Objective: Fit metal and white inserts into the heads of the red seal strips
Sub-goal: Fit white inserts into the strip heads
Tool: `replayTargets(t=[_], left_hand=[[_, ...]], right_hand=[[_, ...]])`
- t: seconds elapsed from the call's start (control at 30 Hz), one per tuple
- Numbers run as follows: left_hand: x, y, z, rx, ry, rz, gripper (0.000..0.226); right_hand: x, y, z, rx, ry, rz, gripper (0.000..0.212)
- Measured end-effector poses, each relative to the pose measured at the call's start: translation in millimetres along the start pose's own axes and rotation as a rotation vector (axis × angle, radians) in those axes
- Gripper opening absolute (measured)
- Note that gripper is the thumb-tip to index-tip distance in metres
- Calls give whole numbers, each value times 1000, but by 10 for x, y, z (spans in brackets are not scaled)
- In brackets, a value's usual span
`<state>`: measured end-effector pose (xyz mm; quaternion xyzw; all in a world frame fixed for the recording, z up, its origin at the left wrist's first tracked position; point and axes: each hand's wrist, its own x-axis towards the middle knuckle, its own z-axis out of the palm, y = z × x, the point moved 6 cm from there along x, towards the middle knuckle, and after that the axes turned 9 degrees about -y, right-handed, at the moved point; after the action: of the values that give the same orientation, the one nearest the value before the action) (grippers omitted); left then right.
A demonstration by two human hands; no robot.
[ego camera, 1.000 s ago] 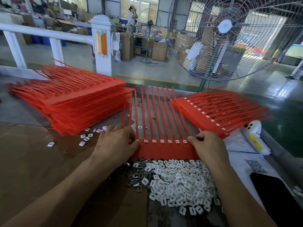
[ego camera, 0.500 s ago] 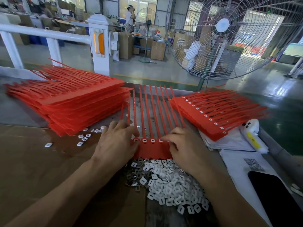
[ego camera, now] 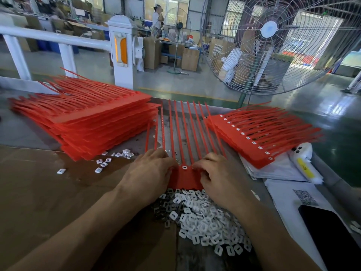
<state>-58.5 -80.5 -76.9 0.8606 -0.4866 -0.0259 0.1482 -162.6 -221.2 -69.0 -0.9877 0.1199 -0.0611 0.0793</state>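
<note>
Hands on red seal strip [ego camera: 184, 178], left hand [ego camera: 148, 178] and right hand [ego camera: 216, 177] fingers curled, pressing its head row, white inserts [ego camera: 205, 218] heaped just below on desk [ego camera: 39, 192].

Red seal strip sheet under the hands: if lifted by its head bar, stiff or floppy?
Probably floppy at the tails: the sheet of red seal strips is long thin fingers joined only at the head bar. The bar looks flat and solid, so likely stiffer. Likely light; the tall stack shows thin layers.
</note>
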Motion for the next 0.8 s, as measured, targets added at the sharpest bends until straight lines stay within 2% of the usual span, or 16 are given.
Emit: replayTargets(t=[0.37, 0.47, 0.57, 0.67, 0.8], left_hand=[[9, 89, 39, 108, -4, 13, 34], [-16, 158, 47, 162, 38, 23, 32], [-38, 85, -5, 54, 64, 27, 29], [-37, -71, -101, -71, 117, -35, 24], [-49, -246, -194, -46, 197, -186, 19]], right_hand=[[71, -61, 58, -13, 10, 56, 34], [54, -66, 74, -27, 36, 52, 31], [22, -52, 78, 16, 43, 16, 35], [4, -100, 94, 43, 24, -55, 42], [7, -144, 105, 40, 3, -86, 42]])
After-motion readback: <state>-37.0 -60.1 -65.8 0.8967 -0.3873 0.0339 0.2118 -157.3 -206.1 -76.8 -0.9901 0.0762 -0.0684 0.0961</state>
